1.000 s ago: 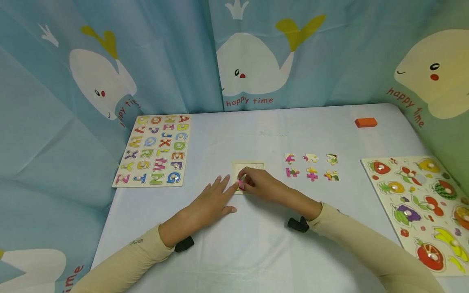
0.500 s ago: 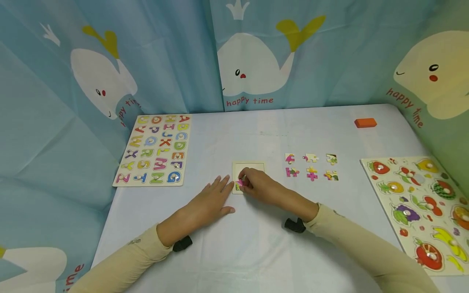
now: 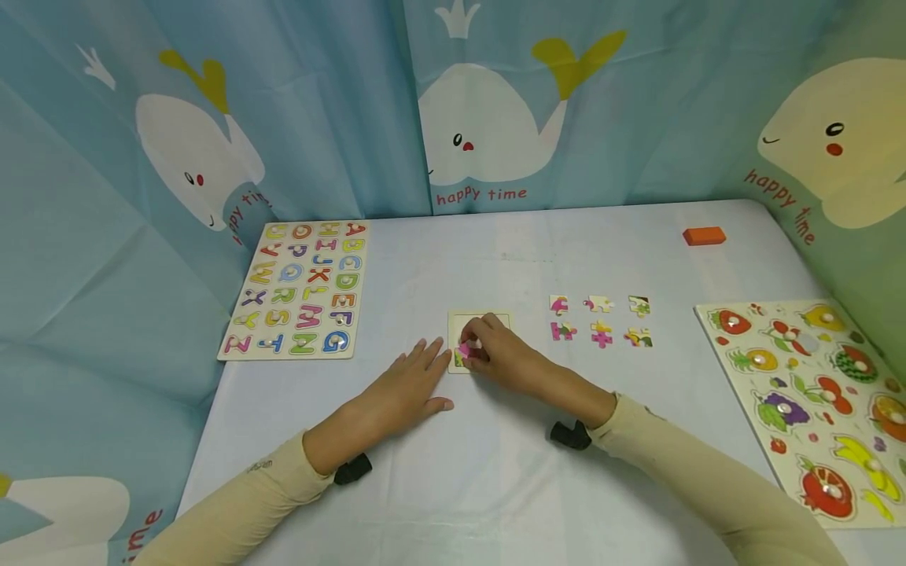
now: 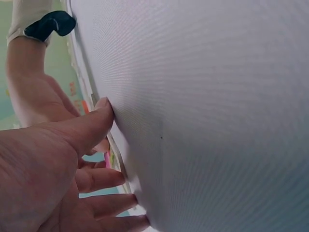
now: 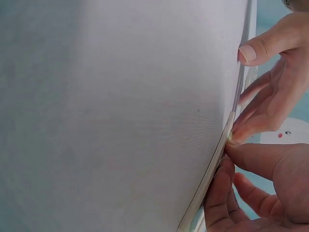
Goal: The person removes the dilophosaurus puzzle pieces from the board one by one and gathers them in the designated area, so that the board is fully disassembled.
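Note:
A small square wooden puzzle tray (image 3: 451,326) lies mid-table, its left edge beside the fingertips of my left hand (image 3: 406,393). That hand is spread flat, palm down, with straight fingers. My right hand (image 3: 506,358) reaches over the tray from the right and pinches a pink jigsaw piece (image 3: 464,350) between thumb and fingers at the tray's lower left. Some green print shows just below the pink. In the right wrist view the right thumb and fingers meet at the tray's edge (image 5: 203,179); the piece itself is mostly hidden there.
Several loose jigsaw pieces (image 3: 602,322) lie in two rows right of the tray. An alphabet board (image 3: 293,291) sits at the left, a fruit board (image 3: 800,409) at the right. An orange block (image 3: 704,236) is at the back right, before a whale-print curtain (image 3: 623,141).
My left fingertips have drawn back slightly to the tray's left edge. The right hand keeps its pinch on the pink jigsaw piece, its knuckles lifted a little.

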A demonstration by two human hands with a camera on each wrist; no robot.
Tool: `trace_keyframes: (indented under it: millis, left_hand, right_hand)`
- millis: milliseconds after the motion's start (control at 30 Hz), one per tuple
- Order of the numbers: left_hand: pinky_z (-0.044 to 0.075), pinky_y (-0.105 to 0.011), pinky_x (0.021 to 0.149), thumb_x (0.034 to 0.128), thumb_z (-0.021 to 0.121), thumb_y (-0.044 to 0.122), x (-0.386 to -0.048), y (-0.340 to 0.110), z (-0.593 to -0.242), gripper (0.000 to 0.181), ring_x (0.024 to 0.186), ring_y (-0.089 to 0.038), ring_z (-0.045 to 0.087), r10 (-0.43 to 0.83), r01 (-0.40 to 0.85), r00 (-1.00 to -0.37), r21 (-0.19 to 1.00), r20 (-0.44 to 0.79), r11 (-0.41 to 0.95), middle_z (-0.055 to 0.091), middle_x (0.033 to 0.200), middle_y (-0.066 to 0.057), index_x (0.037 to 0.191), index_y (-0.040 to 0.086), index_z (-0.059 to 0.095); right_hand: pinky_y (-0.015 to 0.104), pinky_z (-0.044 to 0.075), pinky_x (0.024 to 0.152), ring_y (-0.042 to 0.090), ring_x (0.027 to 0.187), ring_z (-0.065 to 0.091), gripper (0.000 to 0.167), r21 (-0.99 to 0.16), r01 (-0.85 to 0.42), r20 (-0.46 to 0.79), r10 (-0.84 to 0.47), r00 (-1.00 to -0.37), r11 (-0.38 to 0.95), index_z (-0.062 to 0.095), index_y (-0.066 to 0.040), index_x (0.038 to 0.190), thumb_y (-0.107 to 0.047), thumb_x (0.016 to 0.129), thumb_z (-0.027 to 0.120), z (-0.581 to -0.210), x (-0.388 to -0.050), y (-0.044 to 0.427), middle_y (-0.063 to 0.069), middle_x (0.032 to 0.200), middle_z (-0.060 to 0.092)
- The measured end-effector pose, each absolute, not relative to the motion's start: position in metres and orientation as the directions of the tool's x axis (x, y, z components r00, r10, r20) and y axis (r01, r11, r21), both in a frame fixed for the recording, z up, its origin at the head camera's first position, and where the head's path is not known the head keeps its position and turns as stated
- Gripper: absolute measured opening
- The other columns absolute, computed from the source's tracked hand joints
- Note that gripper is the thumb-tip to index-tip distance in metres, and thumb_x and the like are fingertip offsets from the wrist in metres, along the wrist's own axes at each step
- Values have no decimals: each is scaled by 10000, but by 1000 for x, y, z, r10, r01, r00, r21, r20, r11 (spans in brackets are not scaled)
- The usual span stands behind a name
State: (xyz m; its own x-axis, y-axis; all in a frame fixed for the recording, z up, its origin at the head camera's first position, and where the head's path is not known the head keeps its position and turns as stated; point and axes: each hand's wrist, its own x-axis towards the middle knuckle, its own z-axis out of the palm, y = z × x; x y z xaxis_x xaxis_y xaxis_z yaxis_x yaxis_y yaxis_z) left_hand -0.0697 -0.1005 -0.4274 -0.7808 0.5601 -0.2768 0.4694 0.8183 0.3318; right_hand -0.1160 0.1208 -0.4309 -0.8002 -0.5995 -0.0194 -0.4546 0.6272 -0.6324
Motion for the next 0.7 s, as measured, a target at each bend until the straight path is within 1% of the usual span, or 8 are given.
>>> trace_keyframes:
  millis: [200,433,533,700]
  left_hand:
    - [309,-591,1242,1056,619,461,-71,-100,-430,782,1594,-433,234,562,473,-780,330,-274,817,258,1729,-193,1635,13,343]
    - [301,-596,1245,1054,625,458,-70,-100,-431,779,1595,-431,235,559,465,-783,341,-272,817,263,1727,-194,1631,12,351]
    - [303,-600,1243,1054,627,453,-70,-100,-430,776,1593,-434,240,560,466,-784,343,-267,816,267,1725,-197,1629,9,354]
    - [314,-608,1234,1050,636,446,-70,-101,-430,774,1584,-447,256,563,470,-786,346,-254,812,282,1717,-206,1623,3,363]
  right_hand:
    - [301,538,796,174,898,595,267,-650,-472,7,-617,-787,595,579,-9,1183,1,968,737,-434,-118,122,93,1050,642]
    - [312,536,814,163,897,603,163,-650,-519,55,-647,-761,555,605,-29,1155,23,1008,650,-434,-120,124,75,1010,660]
    - [310,536,810,160,889,610,167,-665,-516,49,-658,-751,540,599,-32,1155,44,1008,619,-432,-121,126,70,1005,667]
    - [299,541,801,167,883,628,200,-707,-474,9,-663,-748,525,589,-34,1162,71,992,601,-429,-124,127,71,996,688]
